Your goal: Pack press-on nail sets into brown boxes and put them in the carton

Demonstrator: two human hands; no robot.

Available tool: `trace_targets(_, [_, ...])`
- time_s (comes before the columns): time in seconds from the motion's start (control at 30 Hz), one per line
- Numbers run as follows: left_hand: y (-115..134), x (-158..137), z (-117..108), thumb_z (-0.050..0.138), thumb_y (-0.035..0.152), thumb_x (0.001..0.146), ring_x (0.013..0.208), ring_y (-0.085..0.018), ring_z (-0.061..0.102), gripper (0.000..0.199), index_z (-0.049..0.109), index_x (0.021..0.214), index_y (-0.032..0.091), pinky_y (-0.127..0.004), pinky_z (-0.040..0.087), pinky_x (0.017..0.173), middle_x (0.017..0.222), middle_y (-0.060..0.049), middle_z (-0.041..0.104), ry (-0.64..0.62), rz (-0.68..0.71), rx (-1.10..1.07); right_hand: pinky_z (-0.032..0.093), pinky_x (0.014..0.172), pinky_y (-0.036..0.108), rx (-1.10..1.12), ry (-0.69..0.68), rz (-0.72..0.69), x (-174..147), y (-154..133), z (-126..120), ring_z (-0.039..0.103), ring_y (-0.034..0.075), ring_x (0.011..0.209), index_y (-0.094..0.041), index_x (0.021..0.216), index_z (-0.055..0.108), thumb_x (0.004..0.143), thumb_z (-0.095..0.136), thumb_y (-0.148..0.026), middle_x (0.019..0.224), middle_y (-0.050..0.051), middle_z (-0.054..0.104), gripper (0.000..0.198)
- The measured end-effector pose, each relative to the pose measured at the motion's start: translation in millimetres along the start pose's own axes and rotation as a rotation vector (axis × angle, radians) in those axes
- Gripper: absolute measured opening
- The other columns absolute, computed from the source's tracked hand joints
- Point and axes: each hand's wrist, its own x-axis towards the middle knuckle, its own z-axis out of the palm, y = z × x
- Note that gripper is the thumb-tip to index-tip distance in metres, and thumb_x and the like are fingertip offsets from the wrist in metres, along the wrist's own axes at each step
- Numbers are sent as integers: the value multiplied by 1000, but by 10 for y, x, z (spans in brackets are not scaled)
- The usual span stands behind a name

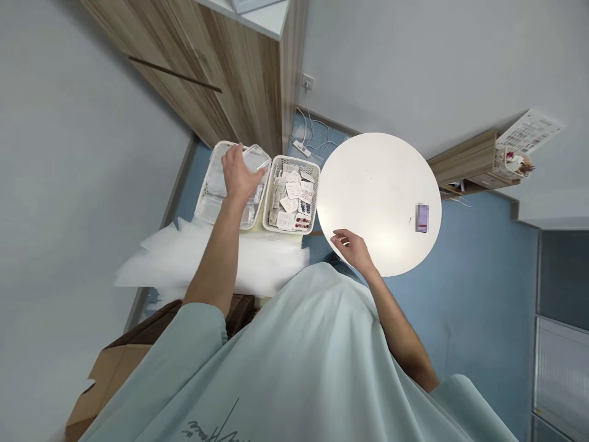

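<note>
My left hand (240,175) is over the left white basket (201,195), its thumb and fingers closed on a clear plastic box (256,158) tilted above the basket's far right part. Beneath it, more clear plastic boxes or packets (216,184) lie in that basket. Beside it stands a second white basket (315,197) full of small printed cards (292,189), some bearing rows of red or dark blue pieces. My right hand (352,248) hovers at the near left edge of a round white table (368,184), fingers loosely bent and apart, holding nothing.
A blurred purple pack (422,218) lies on the table's right side. White foam sheets (271,261) lie in front of the baskets. A wood-grain cabinet (239,67) rises behind them, with a power strip (302,148) and cables on the floor. A cardboard box (113,374) sits lower left.
</note>
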Motion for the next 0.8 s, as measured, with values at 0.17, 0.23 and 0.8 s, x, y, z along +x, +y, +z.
trace_targets(0.17, [-70, 242, 113, 87, 57, 80, 154, -44, 41, 91, 54, 153, 14, -62, 32, 131, 155, -23, 58, -28, 3, 88, 61, 80, 38, 31, 45, 17, -81, 55, 12, 76, 22, 90, -24, 119, 76, 97, 64, -51, 116, 8, 82, 37])
trace_targets(0.23, [-113, 265, 136, 87, 56, 80, 150, -44, 45, 87, 57, 150, 14, -60, 34, 129, 151, -21, 62, -30, -8, 103, 62, 81, 38, 44, 55, 28, -103, 85, 8, 76, 22, 90, -24, 119, 76, 97, 64, -50, 120, 8, 81, 36])
trace_targets(0.8, [472, -239, 341, 92, 39, 74, 144, -43, 51, 90, 57, 153, 14, -61, 39, 125, 149, -19, 64, -48, 32, 96, 61, 83, 38, 112, 16, -50, -9, 132, -302, 74, 21, 89, -23, 118, 76, 99, 64, -52, 112, 7, 81, 37])
